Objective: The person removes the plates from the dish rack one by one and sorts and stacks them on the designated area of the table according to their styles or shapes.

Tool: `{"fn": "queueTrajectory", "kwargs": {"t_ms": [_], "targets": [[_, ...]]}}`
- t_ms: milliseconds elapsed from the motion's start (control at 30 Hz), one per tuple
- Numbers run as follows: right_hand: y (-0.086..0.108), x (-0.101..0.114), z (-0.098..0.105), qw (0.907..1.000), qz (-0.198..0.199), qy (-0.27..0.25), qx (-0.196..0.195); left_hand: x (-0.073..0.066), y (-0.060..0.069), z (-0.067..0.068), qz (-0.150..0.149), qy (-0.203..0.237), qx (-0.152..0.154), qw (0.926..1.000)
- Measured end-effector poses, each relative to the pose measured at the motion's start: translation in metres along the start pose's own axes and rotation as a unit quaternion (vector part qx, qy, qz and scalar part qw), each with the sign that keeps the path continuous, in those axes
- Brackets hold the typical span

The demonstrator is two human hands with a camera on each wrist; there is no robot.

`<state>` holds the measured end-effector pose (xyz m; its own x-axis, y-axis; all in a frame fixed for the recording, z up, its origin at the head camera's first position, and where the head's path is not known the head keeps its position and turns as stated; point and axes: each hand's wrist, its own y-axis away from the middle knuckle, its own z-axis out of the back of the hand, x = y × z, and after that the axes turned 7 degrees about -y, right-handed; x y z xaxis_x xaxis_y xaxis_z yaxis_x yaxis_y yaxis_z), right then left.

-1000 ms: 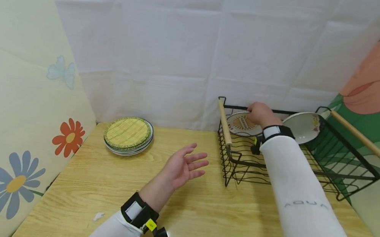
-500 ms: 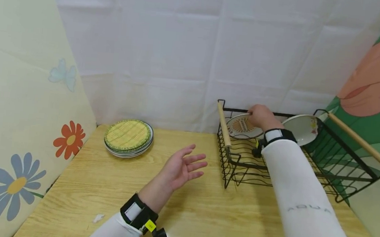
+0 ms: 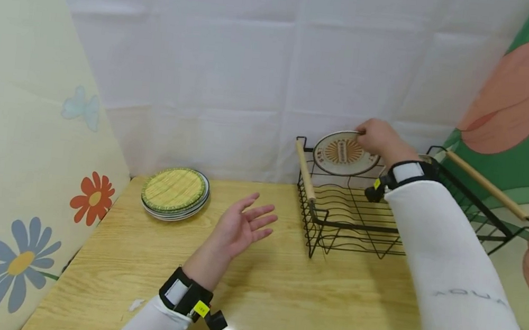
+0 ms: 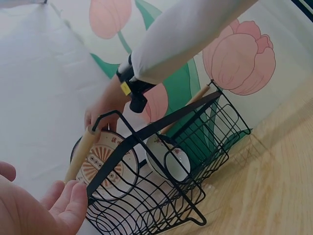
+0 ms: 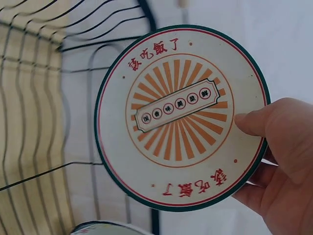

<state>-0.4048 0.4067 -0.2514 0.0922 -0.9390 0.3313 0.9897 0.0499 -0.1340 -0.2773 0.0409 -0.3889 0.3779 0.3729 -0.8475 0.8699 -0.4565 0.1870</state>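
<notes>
My right hand (image 3: 382,139) pinches the rim of a round white plate (image 3: 342,154) between thumb and fingers. In the right wrist view the plate (image 5: 178,147) shows an orange sunburst, red characters and a dark green edge. It is tilted up at the back left of the black wire dish rack (image 3: 354,227). My left hand (image 3: 241,226) hovers above the table left of the rack, palm up, fingers loosely spread, holding nothing. A second white dish (image 4: 168,156) leans in the rack, mostly hidden by my right arm in the head view.
A stack of plates with a yellow, green-rimmed plate (image 3: 176,189) on top sits at the table's back left. Wooden handles (image 3: 306,171) rise at both rack ends. A white cloth wall (image 3: 216,65) stands close behind the rack. A small white scrap (image 3: 136,304) lies near the front left.
My right hand has lifted the plate upward from between the rack wires, and its lower edge now sits higher. My left hand stays nearly where it was, as the head view shifts slightly.
</notes>
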Motion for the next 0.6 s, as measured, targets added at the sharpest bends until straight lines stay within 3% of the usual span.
{"fn": "queueTrajectory", "kwargs": {"t_ms": [233, 400, 533, 600], "targets": [[0.005, 0.014, 0.025, 0.9983, 0.017, -0.037, -0.041, -0.008, 0.003, 0.003, -0.02, -0.001, 0.002, 0.9998], [0.014, 0.028, 0.032, 0.993, 0.01, -0.108, -0.047, -0.015, 0.007, 0.006, -0.028, 0.001, 0.005, 0.9996], [0.023, 0.037, 0.031, 0.9799, -0.006, -0.188, -0.068, -0.019, 0.009, 0.006, -0.037, 0.0, 0.002, 0.9993], [0.028, 0.04, 0.03, 0.9658, -0.019, -0.247, -0.077, -0.021, 0.01, 0.006, -0.042, 0.002, 0.001, 0.9991]]}}
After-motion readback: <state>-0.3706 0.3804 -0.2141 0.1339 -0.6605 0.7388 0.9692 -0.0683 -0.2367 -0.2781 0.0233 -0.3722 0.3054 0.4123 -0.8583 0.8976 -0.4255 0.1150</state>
